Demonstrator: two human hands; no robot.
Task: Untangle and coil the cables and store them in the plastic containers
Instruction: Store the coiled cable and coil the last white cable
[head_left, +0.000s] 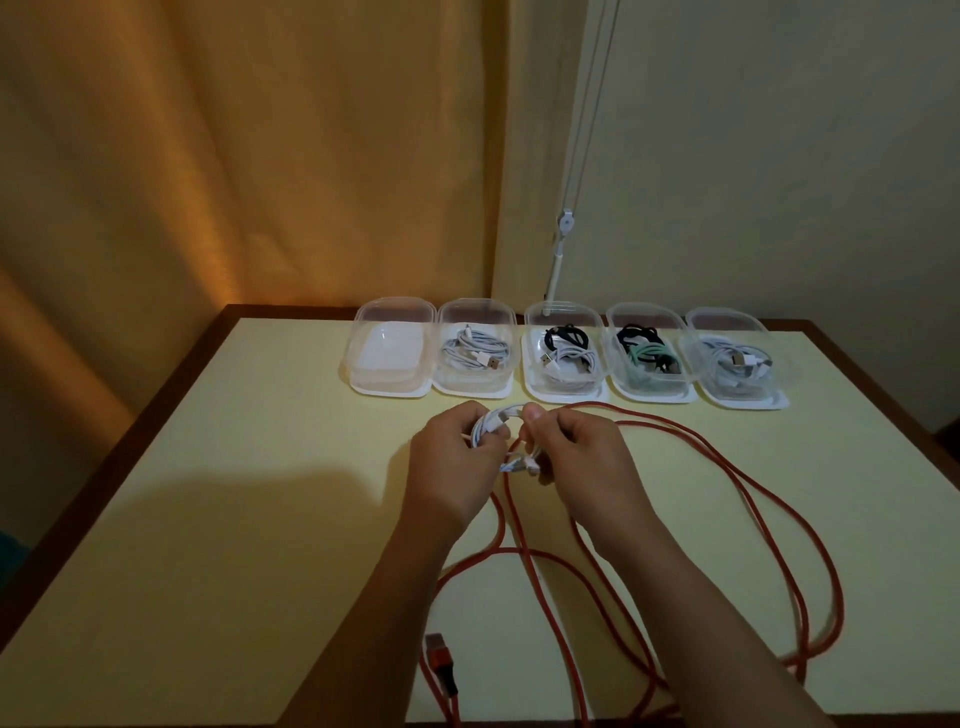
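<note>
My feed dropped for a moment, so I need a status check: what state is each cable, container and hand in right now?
White cable: partly coiled, held by both hands.
Red cable: uncoiled, sprawled in loose loops on the table.
Far-left container: open, no cable inside.
Other four containers: open, each holding coiled cables.
Left hand: grips the white coil.
Right hand: fingers pinch the white cable.

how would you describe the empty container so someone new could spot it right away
Look along the far edge of the pale yellow table, where five clear plastic containers stand in a row. The empty container is the leftmost one, nearest the orange curtain. Every other container holds coiled cables; this one shows only its bare white bottom.
</note>
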